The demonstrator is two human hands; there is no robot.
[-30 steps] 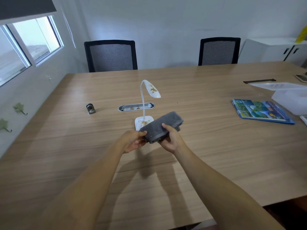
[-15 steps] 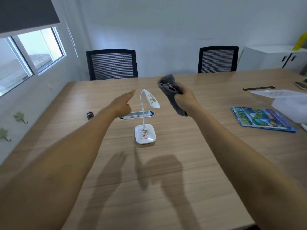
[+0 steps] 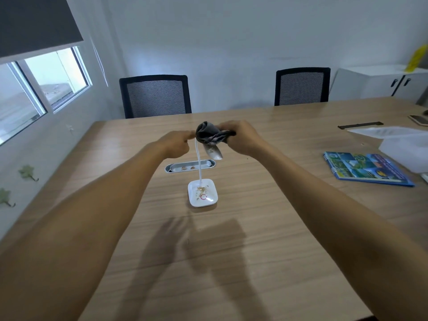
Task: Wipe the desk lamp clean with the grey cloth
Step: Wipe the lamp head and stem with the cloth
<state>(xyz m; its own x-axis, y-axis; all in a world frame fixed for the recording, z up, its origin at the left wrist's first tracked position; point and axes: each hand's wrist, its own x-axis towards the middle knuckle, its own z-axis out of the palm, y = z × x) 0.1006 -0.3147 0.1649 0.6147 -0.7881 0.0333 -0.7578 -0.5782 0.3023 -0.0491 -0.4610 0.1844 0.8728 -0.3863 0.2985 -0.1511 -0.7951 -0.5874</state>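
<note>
Half a second ago the right hand (image 3: 240, 137) held the bunched grey terry cloth (image 3: 209, 134) clear of the slim white plastic desk lamp (image 3: 202, 195); now the cloth sits on the top of the gooseneck, at the lamp's 12 o'clock, so wiping is likely starting at the head. Right fingers are clenched on the soft, crumpled cloth. The left hand (image 3: 177, 144) has closed in at 9 o'clock of the neck, fingers curled, apparently steadying it; actual contact is unclear. The glossy square base rests on the wood-grain laminate table (image 3: 278, 228), with golden crumbs (image 3: 202, 188) scattered on it.
</note>
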